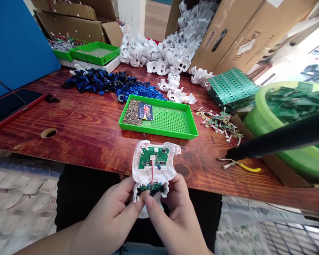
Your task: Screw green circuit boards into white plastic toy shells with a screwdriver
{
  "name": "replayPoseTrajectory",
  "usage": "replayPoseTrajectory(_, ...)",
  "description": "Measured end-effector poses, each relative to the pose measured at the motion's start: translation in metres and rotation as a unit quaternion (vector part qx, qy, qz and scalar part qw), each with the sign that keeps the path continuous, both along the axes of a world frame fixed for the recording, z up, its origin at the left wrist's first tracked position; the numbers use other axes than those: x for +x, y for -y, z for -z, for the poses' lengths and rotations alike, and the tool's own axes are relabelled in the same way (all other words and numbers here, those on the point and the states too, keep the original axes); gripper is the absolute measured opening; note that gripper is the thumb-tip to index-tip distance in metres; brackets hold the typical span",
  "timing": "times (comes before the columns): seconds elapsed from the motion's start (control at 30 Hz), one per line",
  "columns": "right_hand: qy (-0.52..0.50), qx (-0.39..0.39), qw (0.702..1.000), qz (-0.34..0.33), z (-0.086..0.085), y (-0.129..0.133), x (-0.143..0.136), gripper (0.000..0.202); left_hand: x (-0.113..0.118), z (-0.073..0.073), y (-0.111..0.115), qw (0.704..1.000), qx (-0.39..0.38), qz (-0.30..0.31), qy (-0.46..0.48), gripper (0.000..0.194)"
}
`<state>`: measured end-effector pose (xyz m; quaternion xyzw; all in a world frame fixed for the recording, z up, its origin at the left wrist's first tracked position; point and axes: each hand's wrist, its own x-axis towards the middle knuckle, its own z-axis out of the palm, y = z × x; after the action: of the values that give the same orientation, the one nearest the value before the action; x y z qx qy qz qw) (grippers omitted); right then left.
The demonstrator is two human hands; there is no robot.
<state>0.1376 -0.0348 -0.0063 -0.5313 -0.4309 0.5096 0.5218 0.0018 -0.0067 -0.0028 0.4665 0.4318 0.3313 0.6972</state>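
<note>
Between both hands is a white plastic housing [154, 176] with a green circuit board [161, 156] set in its upper part. A short red and white cable [152, 171] runs from a plug on that board down to a smaller green board [152, 187] in the lower part. My left hand [117, 205] grips the lower left side, its thumb on the small board. Gripping the lower right side is my right hand [172, 205], with its thumb beside the left one. The fingers behind the housing are partly hidden.
A green perforated tray [172, 122] holds screws and a printed card. Behind lie blue and black parts [103, 81] and piled white shells [159, 53]. Rightward are wired small boards [220, 122], yellow-handled pliers [247, 167], a black rod-like tool [281, 136] and a green tub [257, 113].
</note>
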Motion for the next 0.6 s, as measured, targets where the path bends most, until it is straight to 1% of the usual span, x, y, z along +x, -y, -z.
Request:
replayPoseTrajectory(0.07, 0.012, 0.008, 1.000, -0.005, 0.0012, -0.0012, 0.0009, 0.032, -0.0006, 0.0025, 0.0015, 0.999, 0.034, 0.000, -0.039, 0.045)
replayPoseTrajectory(0.13, 0.020, 0.035, 0.999, -0.016, 0.0012, -0.0033, 0.0021, 0.037, -0.0006, 0.0041, 0.0024, 0.995, 0.067, 0.000, -0.070, 0.047)
replayPoseTrajectory(0.2, 0.021, 0.062, 0.997, -0.028, 0.0003, -0.0057, 0.0037, 0.038, -0.0004, 0.0052, 0.0025, 0.991, 0.094, 0.002, -0.093, 0.048)
replayPoseTrajectory(0.3, 0.024, 0.075, 0.996, -0.039, -0.0010, -0.0078, 0.0062, 0.038, -0.0002, 0.0066, 0.0019, 0.983, 0.133, 0.005, -0.129, 0.048)
replayPoseTrajectory(0.47, 0.033, 0.102, 0.994, -0.025, 0.0008, -0.0057, 0.0078, 0.041, 0.0005, 0.0092, 0.0037, 0.963, 0.198, 0.010, -0.181, 0.047)
replayPoseTrajectory(0.6, 0.023, 0.107, 0.994, -0.022, 0.0044, -0.0038, 0.0060, 0.043, 0.0030, 0.0094, 0.0065, 0.947, 0.225, 0.038, -0.227, 0.042)
